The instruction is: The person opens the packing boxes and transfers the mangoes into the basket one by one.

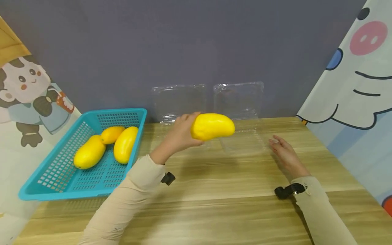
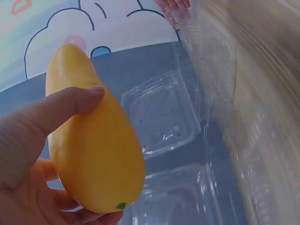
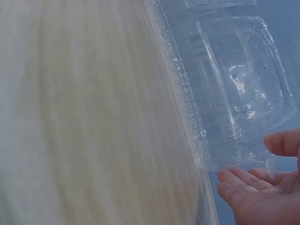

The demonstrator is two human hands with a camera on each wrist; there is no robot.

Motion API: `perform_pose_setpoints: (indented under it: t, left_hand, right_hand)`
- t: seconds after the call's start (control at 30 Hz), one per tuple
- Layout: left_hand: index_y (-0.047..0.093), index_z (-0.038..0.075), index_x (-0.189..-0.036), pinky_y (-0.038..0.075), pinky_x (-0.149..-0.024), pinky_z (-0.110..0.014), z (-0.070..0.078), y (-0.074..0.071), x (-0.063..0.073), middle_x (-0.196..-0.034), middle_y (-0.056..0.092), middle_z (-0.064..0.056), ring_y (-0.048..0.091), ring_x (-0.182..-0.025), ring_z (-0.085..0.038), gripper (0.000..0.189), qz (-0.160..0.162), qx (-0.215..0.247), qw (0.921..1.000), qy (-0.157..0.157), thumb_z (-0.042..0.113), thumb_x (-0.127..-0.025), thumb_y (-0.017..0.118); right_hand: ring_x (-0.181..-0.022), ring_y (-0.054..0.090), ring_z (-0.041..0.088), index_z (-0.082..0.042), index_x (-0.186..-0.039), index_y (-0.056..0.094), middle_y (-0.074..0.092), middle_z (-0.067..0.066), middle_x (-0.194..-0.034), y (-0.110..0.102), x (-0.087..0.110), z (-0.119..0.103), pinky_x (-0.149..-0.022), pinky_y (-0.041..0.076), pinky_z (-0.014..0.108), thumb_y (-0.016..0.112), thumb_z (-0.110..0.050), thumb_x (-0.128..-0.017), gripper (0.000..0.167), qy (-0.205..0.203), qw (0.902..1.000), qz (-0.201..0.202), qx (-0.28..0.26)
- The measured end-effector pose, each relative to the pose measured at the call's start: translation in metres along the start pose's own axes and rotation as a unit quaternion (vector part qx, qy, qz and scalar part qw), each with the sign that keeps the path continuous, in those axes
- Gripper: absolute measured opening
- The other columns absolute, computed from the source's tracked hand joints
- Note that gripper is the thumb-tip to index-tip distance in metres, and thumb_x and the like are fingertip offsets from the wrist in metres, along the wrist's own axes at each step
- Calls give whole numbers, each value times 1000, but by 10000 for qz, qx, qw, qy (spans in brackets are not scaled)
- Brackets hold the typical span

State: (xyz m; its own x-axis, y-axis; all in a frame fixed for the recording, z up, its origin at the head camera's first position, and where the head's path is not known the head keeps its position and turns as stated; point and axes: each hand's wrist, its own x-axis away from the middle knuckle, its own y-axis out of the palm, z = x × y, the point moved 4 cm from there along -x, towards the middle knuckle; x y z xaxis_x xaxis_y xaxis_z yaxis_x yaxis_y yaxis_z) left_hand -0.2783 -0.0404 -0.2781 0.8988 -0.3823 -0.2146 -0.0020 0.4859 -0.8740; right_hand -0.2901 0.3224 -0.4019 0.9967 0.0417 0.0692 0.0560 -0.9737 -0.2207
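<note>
My left hand (image 1: 180, 135) grips a bright yellow mango (image 1: 214, 126) and holds it above the table, over the two clear plastic boxes. In the left wrist view the thumb lies across the mango (image 2: 96, 145), fingers wrap beneath it, and a green dot marks its near end. My right hand (image 1: 287, 157) is beside the right clear box (image 1: 243, 144), holding nothing. Seen from the right wrist, its fingers are loosely extended, with the fingertips (image 3: 227, 176) close by the edge of the clear box (image 3: 222, 150). Both boxes have raised lids; the left hand partly hides the left box's lid (image 1: 180, 98).
A blue-green plastic basket (image 1: 30, 189) stands on the left, holding three more yellow fruits (image 1: 90, 153). Behind the boxes rises a grey wall (image 1: 196, 44). Cartoon-printed panels (image 1: 346, 95) flank the wooden table (image 1: 214, 211) on both sides.
</note>
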Motion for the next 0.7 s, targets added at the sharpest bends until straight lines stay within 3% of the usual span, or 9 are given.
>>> perform_pose_setpoints:
  t: [0.17, 0.37, 0.53, 0.7]
  left_hand:
    - [34, 11, -145, 38, -99, -52, -8, -17, 16, -138, 44, -15, 42, -122, -33, 95, -14, 160, 9998, -117, 36, -68, 83]
    - [36, 11, -143, 36, -97, -48, -26, -39, 41, -135, 48, -9, 44, -117, -28, 90, 184, 383, 9990, -164, 36, -70, 82]
    - [33, 15, -145, 42, -89, -48, -46, -47, 57, -134, 45, -9, 44, -113, -27, 93, 20, 843, 9953, -475, 36, -70, 82]
    - [30, 19, -146, 44, -88, -48, -63, -56, 72, -139, 41, -7, 47, -111, -26, 93, -188, 1426, 9856, -892, 36, -71, 82]
  right_hand:
    - [-139, 11, 41, 4, -148, -2, 10, 31, -151, 0, -1, 0, -115, 16, 43, 30, -11, -100, 60, 52, 10000, -40, -36]
    - [-140, 11, 40, 4, -148, -2, 9, 30, -151, 1, -2, -1, -115, 17, 41, 30, -12, -100, 60, 76, 9999, -80, -5]
    - [-139, 13, 40, 4, -149, -1, 11, 30, -151, -1, -1, 0, -115, 18, 42, 33, -16, -102, 61, 78, 9999, -42, 116]
    - [-139, 10, 41, 4, -148, -4, 8, 31, -152, -2, -1, 0, -115, 15, 44, 33, -19, -102, 63, 100, 9997, -147, 138]
